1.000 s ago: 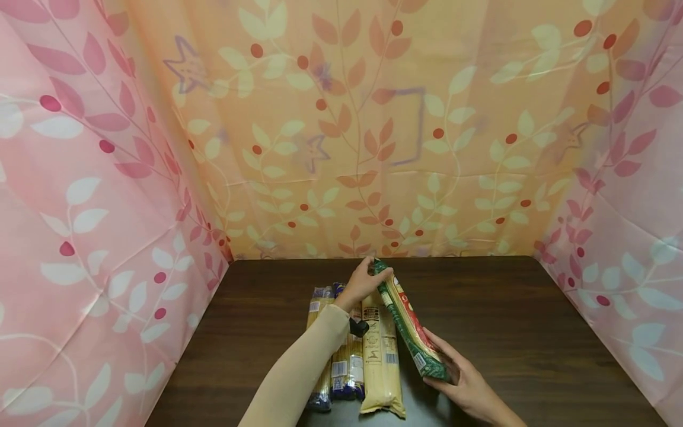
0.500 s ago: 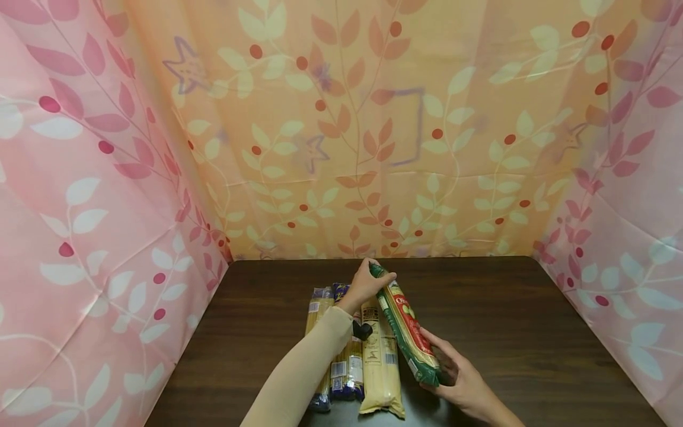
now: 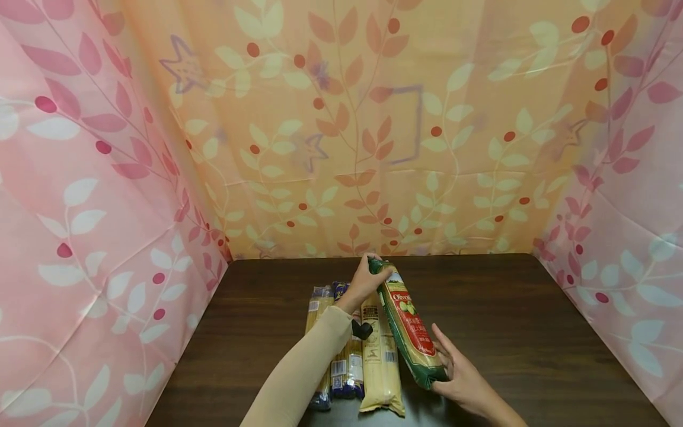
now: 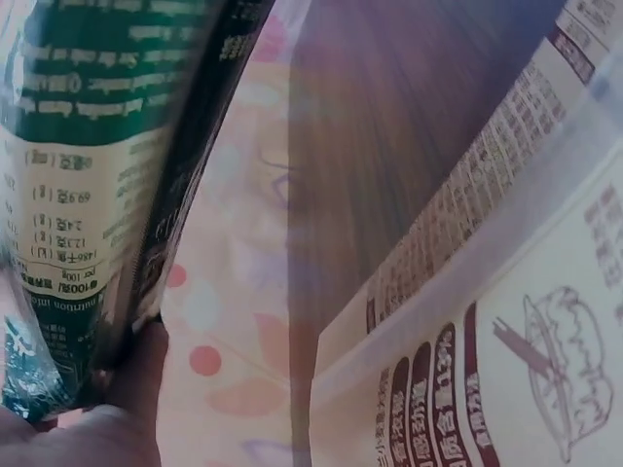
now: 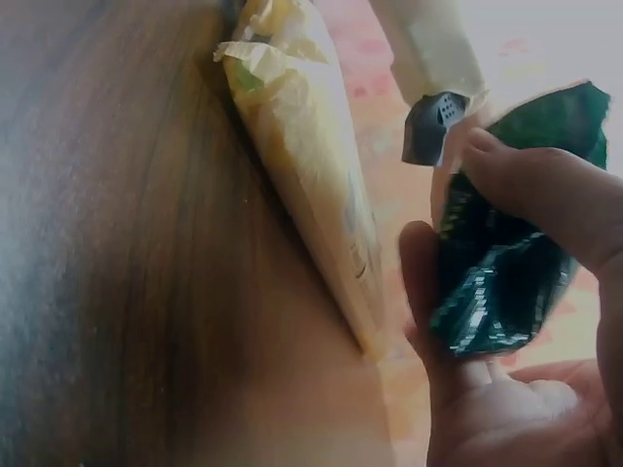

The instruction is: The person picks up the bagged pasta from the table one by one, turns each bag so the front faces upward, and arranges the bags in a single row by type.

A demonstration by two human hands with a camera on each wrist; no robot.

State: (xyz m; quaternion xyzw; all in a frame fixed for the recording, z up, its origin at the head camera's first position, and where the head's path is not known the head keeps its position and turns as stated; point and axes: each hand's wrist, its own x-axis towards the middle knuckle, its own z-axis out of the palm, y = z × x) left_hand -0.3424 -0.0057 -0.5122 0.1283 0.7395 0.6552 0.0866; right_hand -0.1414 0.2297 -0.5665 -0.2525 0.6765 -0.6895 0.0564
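A green spaghetti pack (image 3: 408,320) with a red label slants above the right side of a row of packs, label toward the head camera. My left hand (image 3: 368,281) grips its far end. My right hand (image 3: 464,376) holds the near end, with thumb and fingers around the green wrapper (image 5: 506,263) in the right wrist view. Printed text fills the side of the spaghetti pack (image 4: 88,185) facing the left wrist camera. Just left of it a cream-wrapped noodle pack (image 3: 381,367) lies on the table.
Two clear-and-blue noodle packs, one in the middle (image 3: 347,373) and one at the left (image 3: 320,391), lie beside the cream pack, partly covered by my left sleeve (image 3: 304,367). The brown table (image 3: 507,320) meets patterned curtains (image 3: 299,148) at the back and sides.
The spaghetti pack has rolled so that its red label faces up more fully. My right hand's fingers have shifted at the near end, while the left hand keeps the far end.
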